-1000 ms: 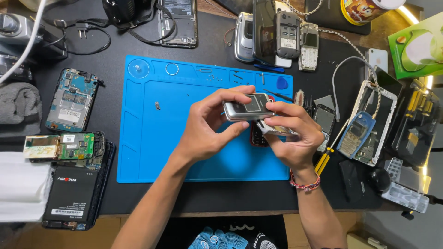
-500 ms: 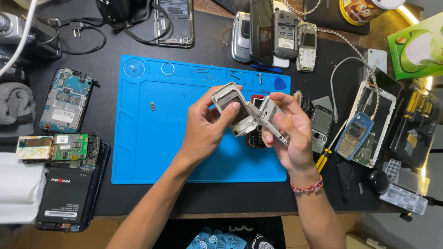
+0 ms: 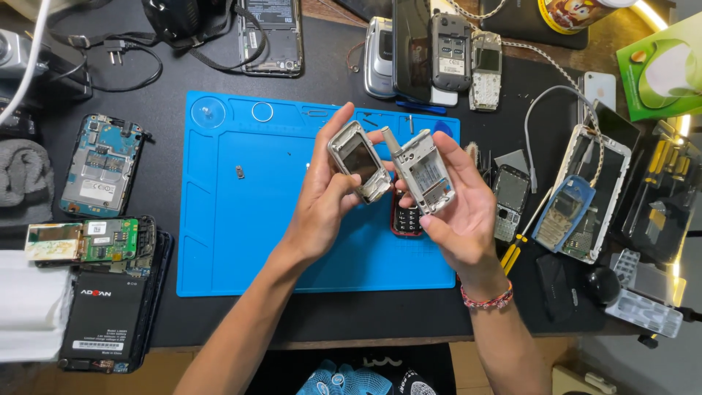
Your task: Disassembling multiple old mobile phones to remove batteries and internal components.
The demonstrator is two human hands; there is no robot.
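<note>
Silver flip-phone screen half (image 3: 358, 161) gripped by left hand (image 3: 322, 205), fingers clenched along its rounded edges. Grey keypad half (image 3: 424, 170), inner plastic frame exposed, cradled in right hand (image 3: 461, 212), fingers curled behind. Halves held tilted, just beside each other at hinge end, above blue silicone mat (image 3: 241, 219). Small red phone (image 3: 406, 218) seen below on mat. Left part of mat mostly bare; black counter (image 3: 183, 73) edges crowded with phone parts.

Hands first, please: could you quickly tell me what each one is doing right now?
Left hand: closed on the silver screen half of a flip phone.
Right hand: closed on the silver keypad half.
</note>
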